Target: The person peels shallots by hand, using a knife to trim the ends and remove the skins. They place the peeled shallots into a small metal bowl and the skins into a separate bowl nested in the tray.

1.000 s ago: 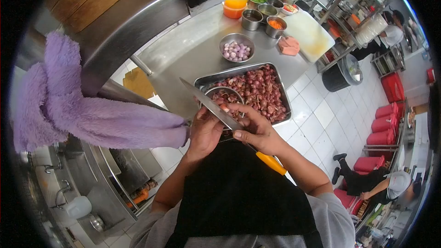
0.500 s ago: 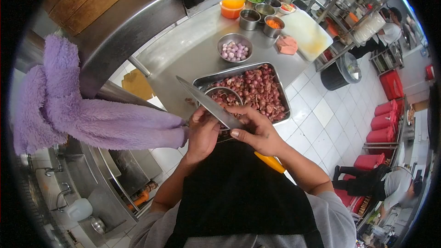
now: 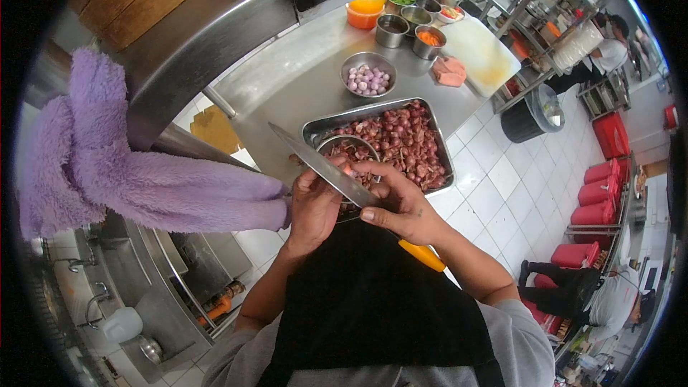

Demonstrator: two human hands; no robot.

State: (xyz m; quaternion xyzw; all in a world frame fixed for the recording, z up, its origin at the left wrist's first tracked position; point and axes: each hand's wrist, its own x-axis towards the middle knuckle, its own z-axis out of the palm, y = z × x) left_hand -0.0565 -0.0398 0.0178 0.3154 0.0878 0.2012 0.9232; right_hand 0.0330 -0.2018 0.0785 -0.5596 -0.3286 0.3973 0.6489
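Note:
My right hand grips a kitchen knife with a yellow handle, its thumb on the broad blade. The blade slants up to the left, over the near end of a metal tray of unpeeled red shallots. Behind the blade, my closed left hand holds a small reddish shallot, mostly hidden by fingers and steel. A round metal bowl sits inside the tray just beyond my hands. Farther back, a steel bowl contains peeled shallots.
Metal containers, one with chopped orange pieces, stand at the table's back beside a white cutting board and a pink cloth. A purple towel hangs at left. Two people work at right, near a bin and red containers.
The knife has shifted slightly left and its blade lies a little flatter. A reddish bit of shallot now shows between my hands. At lower right, a person's upper body has moved.

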